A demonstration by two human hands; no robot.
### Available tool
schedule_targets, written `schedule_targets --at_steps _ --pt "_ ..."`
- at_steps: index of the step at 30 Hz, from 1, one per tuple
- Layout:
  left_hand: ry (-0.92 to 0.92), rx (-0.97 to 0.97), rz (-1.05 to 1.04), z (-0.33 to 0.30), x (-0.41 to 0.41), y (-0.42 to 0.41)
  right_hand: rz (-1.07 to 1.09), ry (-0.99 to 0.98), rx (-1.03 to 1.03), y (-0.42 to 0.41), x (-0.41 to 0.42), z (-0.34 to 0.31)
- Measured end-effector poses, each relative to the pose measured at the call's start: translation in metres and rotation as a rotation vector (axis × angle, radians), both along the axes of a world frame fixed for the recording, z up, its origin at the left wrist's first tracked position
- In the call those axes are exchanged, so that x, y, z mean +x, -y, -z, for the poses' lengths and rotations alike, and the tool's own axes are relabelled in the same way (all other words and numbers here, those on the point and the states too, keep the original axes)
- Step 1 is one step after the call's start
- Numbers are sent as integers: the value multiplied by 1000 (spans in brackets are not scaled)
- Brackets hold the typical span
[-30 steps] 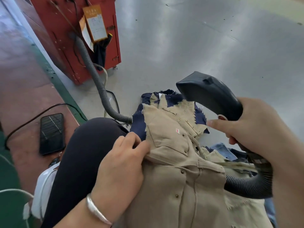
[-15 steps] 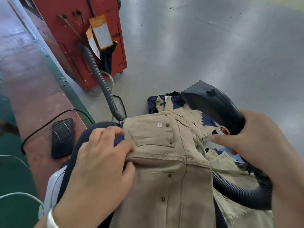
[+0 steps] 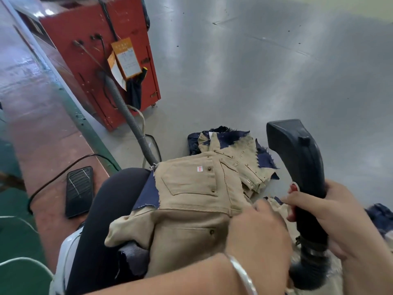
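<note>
**Khaki garment on our lap, suction nozzle raised beside it**

We are sitting with a khaki garment (image 3: pixel 191 188) spread across our lap, its pocket and metal studs facing up and raw navy cloth showing at its left edge. Our left hand (image 3: pixel 258 235) is reaching across and resting on the garment's right edge. Its fingers are bending down onto the cloth, but motion blur is hiding whether they are pinching it. Our right hand (image 3: pixel 331 211) is wrapping its fingers around the grip of a black suction nozzle (image 3: pixel 297 154), which is pointing up and away from us. A ribbed hose (image 3: pixel 308 271) is trailing from its base.

We are judging the garment to be soft, fairly thick twill that is floppy rather than stiff, so it is likely to sag off the knee. The stitched seams and pocket edge are looking like the firmest places to grip.

Ahead, a pile of khaki and navy pieces (image 3: pixel 240 158) is lying on the grey floor (image 3: pixel 276 71), which is offering wide room beyond it. To our left, a reddish ledge (image 3: pixel 32 124) carrying a phone (image 3: pixel 79 191) is closing in that side, and a red cabinet (image 3: pixel 85 60) is standing further off.
</note>
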State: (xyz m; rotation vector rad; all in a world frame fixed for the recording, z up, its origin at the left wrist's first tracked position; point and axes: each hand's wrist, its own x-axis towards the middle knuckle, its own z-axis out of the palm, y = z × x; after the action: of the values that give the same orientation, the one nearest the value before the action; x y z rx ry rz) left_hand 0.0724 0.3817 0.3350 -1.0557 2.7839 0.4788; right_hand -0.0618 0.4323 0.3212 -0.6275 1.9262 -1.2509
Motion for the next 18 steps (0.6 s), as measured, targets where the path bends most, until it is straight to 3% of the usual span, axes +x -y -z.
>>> schedule_targets --at_steps 3,8,13,16,18 --pt "204 59 -68 27 -26 0 3 103 -64 -3 0 -11" --pt "326 43 -67 22 -28 16 -62 218 -140 -14 -4 -17" --pt "130 3 1 -7 16 57 -107 269 -151 -19 -8 -15" --pt "-29 167 -190 -24 50 99 -116 256 -205 -12 -11 -15" --pt "-180 374 -318 -32 69 124 -116 265 -236 -2 -13 -14"
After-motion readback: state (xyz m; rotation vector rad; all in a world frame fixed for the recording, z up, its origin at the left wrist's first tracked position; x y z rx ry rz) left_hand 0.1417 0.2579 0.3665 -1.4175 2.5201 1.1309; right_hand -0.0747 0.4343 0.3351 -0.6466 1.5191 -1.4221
